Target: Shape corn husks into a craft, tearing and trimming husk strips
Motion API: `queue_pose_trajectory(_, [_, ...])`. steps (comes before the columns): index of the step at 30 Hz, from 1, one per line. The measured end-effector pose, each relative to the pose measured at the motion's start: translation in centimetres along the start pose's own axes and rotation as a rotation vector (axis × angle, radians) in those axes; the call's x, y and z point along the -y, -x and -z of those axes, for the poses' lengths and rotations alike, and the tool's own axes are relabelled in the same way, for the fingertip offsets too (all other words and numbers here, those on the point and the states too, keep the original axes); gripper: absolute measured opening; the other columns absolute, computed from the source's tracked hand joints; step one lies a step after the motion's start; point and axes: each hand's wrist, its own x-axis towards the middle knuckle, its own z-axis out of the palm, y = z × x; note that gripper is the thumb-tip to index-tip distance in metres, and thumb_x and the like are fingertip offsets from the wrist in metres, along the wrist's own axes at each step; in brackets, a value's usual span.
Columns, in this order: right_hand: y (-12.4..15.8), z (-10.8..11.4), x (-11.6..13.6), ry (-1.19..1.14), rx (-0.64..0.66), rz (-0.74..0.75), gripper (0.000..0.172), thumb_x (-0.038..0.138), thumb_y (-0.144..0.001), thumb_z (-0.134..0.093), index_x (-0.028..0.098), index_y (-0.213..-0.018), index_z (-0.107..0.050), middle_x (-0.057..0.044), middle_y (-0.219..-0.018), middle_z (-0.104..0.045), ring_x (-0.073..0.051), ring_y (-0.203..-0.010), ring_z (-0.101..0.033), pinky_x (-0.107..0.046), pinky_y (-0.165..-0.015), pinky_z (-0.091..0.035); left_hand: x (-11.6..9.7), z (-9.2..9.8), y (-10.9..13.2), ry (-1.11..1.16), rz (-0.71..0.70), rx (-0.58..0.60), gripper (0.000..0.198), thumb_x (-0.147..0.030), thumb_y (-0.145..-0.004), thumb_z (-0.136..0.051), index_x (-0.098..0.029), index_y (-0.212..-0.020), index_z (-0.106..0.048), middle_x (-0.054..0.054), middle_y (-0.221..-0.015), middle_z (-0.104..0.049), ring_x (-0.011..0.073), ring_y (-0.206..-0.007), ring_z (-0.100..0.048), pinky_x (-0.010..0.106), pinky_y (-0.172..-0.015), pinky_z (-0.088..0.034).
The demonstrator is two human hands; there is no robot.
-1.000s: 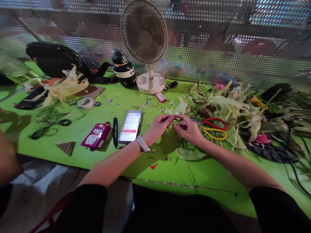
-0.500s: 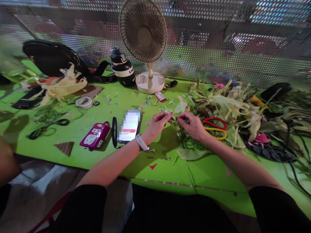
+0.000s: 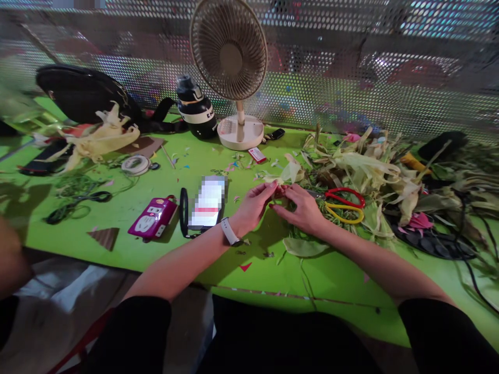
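My left hand (image 3: 253, 208) and my right hand (image 3: 301, 206) meet over the green table (image 3: 156, 249), fingertips pinched together on a small piece of pale corn husk with something red in it (image 3: 279, 191). The piece is too small to make out fully. A watch sits on my left wrist (image 3: 229, 231). Just right of my right hand lie scissors with red and yellow handles (image 3: 345, 205). A flat green leaf (image 3: 306, 247) lies under my right forearm.
A heap of corn husks (image 3: 374, 171) covers the right side. A phone (image 3: 208, 201), a pink power strip (image 3: 153, 217), a tape roll (image 3: 135, 164), a fan (image 3: 232, 67), a bottle (image 3: 195, 109) and a black bag (image 3: 81, 96) stand left and behind. Another person's arm (image 3: 10, 254) shows at far left.
My hands drew slightly apart half a second ago, then closed together again over the small husk piece. Nothing else on the table moved.
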Motion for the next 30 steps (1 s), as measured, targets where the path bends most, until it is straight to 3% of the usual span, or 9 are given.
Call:
queue_pose_trajectory(4, [-0.1,-0.2,0.0,-0.124,-0.007,-0.030,0.008,0.020,-0.081,-0.055,0.020,-0.074,-0.059,-0.006,-0.081,-0.060,-0.020,-0.078,-0.058,-0.033,-0.073,-0.047,-0.3,0.1,0.0,-0.082,-0.043,0.048,0.022,-0.026,-0.058,-0.088,-0.017,-0.068,-0.069,-0.002,-0.073,-0.071,0.0088,-0.073,-0.063,0.023,-0.076,-0.048])
queue_pose_trajectory(8, [-0.4,0.4,0.2,-0.323,0.019,-0.088,0.007,0.020,-0.077,-0.055,0.020,-0.070,-0.056,-0.005,-0.082,-0.059,-0.019,-0.082,-0.057,-0.033,-0.080,-0.044,-0.9,0.4,-0.1,-0.197,-0.090,0.076,0.024,-0.024,-0.060,-0.086,-0.017,-0.072,-0.066,-0.002,-0.076,-0.071,0.0092,-0.074,-0.064,0.024,-0.078,-0.048])
queue_pose_trajectory(13, [-0.9,1.0,0.6,-0.655,0.145,-0.379,0.013,0.030,-0.074,-0.055,0.020,-0.066,-0.051,0.003,-0.062,-0.048,-0.013,-0.060,-0.045,-0.027,-0.060,-0.037,-1.2,0.7,-0.3,-0.392,-0.139,0.070,0.031,-0.026,-0.063,-0.084,-0.017,-0.087,-0.066,0.001,-0.077,-0.072,0.0113,-0.072,-0.064,0.026,-0.074,-0.049])
queue_pose_trajectory(19, [-1.0,0.6,0.7,-0.956,0.148,-0.680,0.018,0.035,-0.064,-0.059,0.021,-0.067,-0.047,0.007,-0.054,-0.040,-0.009,-0.047,-0.034,-0.024,-0.047,-0.026,-1.1,1.0,-0.5,-0.460,-0.193,0.085,0.024,-0.026,-0.069,-0.078,-0.016,-0.090,-0.072,0.004,-0.088,-0.074,0.0128,-0.082,-0.064,0.028,-0.082,-0.048])
queue_pose_trajectory(25, [-1.0,0.5,0.9,-0.947,0.179,-0.697,0.018,0.034,-0.063,-0.060,0.021,-0.068,-0.048,0.007,-0.053,-0.045,-0.009,-0.048,-0.037,-0.023,-0.045,-0.027,-1.0,0.7,-0.1,-0.507,-0.228,0.012,0.010,-0.019,-0.071,-0.073,-0.017,-0.081,-0.070,0.001,-0.080,-0.069,0.0122,-0.077,-0.060,0.027,-0.079,-0.047])
queue_pose_trajectory(30, [-0.7,-0.2,0.8,-0.970,0.290,-0.643,0.013,0.030,-0.065,-0.058,0.020,-0.064,-0.049,0.006,-0.056,-0.045,-0.009,-0.051,-0.041,-0.022,-0.047,-0.031,-0.6,0.3,0.4,-0.412,-0.120,0.044,0.014,-0.024,-0.075,-0.071,-0.017,-0.085,-0.065,0.003,-0.087,-0.070,0.0144,-0.087,-0.063,0.030,-0.086,-0.047])
